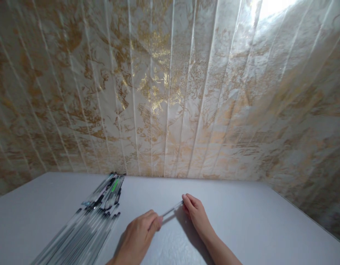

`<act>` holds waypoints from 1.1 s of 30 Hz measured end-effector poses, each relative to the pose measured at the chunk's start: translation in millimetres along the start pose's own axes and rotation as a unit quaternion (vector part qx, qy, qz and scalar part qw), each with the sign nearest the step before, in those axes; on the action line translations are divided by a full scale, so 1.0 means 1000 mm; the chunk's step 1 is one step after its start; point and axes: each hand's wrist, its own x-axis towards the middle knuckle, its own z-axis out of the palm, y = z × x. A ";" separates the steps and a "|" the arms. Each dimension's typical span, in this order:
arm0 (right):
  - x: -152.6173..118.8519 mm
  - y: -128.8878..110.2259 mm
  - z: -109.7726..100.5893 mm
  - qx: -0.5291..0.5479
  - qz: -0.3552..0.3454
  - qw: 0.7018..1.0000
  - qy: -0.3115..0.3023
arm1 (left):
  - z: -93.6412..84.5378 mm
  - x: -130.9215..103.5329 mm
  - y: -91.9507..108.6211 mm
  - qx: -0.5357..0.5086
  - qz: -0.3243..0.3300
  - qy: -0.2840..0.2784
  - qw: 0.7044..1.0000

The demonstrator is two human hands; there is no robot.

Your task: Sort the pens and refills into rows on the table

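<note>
A thin pen-like tube (172,209), clear to grey, spans the gap between my two hands just above the white table. My left hand (140,232) is closed round its lower left end, with the thumb pressed along it. At the upper right end, my right hand (194,211) pinches the dark tip between thumb and fingers. To the left lies a pile of similar long, clear tubes with dark ends (78,235). Beyond them is a bunch of shorter pen-like pieces (107,193), some black, one with a bright green part.
The white tabletop (241,213) runs back to a shiny curtain-like sheet (158,92) with gold patterns and vertical folds. Its right edge slopes toward the lower right corner. Bright light reflects off the sheet at the upper right.
</note>
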 end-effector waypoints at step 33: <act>-0.025 -0.036 0.016 0.444 0.194 0.865 -0.133 | -0.051 0.005 0.020 0.336 0.123 0.081 0.930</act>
